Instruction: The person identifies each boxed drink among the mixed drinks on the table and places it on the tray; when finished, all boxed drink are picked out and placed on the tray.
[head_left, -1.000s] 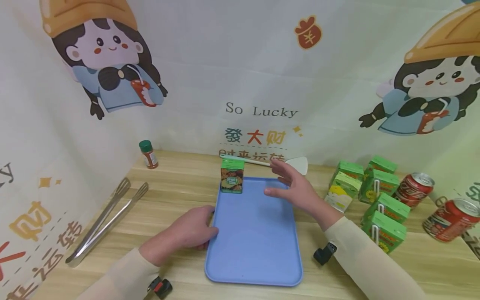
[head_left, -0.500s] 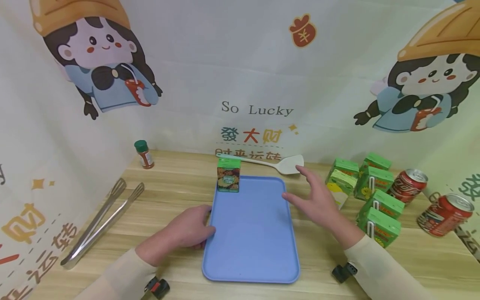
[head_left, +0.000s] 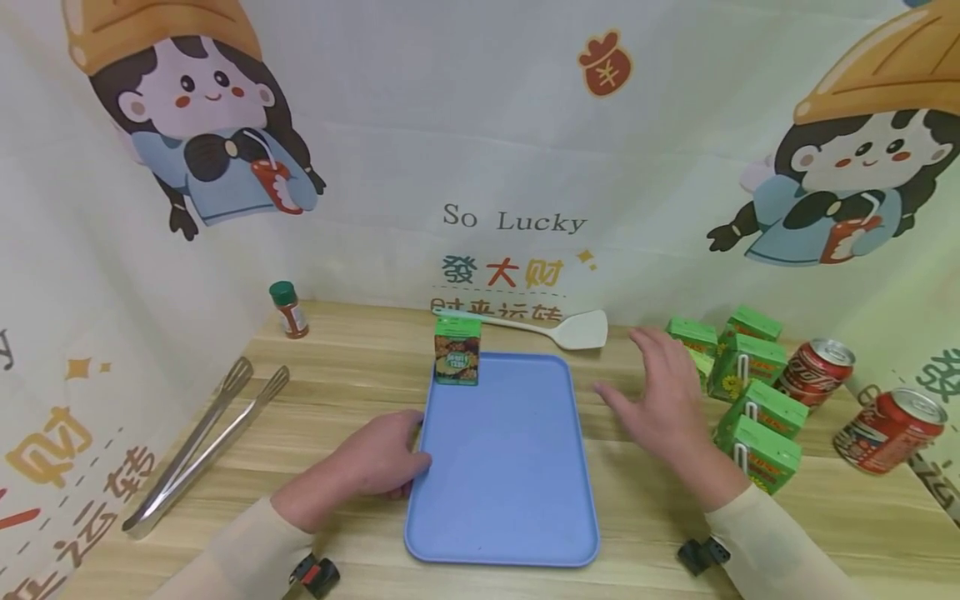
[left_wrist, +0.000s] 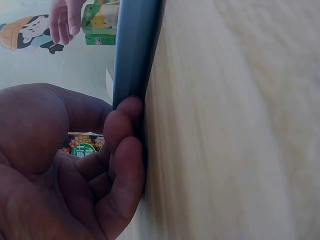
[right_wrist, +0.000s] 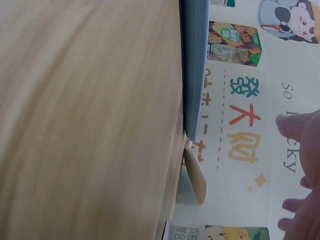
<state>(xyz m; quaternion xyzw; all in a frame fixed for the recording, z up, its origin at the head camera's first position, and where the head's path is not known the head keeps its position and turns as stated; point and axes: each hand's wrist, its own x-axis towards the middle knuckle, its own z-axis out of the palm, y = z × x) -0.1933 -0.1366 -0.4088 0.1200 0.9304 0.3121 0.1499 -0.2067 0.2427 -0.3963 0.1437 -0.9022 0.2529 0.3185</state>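
My left hand (head_left: 378, 458) pinches the left rim of a blue tray (head_left: 510, 467). In the left wrist view its fingertips (left_wrist: 125, 160) curl against the tray's underside edge. A small green-topped drink carton (head_left: 457, 354) with a brown picture stands upright at the tray's far left corner. To the right of the tray my right hand (head_left: 663, 400) hovers with fingers spread, holding nothing. Close to it stand several green juice cartons (head_left: 748, 367). A paler carton with yellow on it (right_wrist: 217, 233) is largely hidden by the right hand in the head view.
Two red soda cans (head_left: 890, 431) are at the far right. A white spatula (head_left: 581, 330) lies behind the tray by the printed backdrop. Metal tongs (head_left: 202, 450) lie on the left, with a green-capped spice jar (head_left: 288, 309) behind them.
My right hand has moved right from above the tray's far right corner to beside the juice cartons. My left hand keeps its grip on the tray. The head view has shifted slightly.
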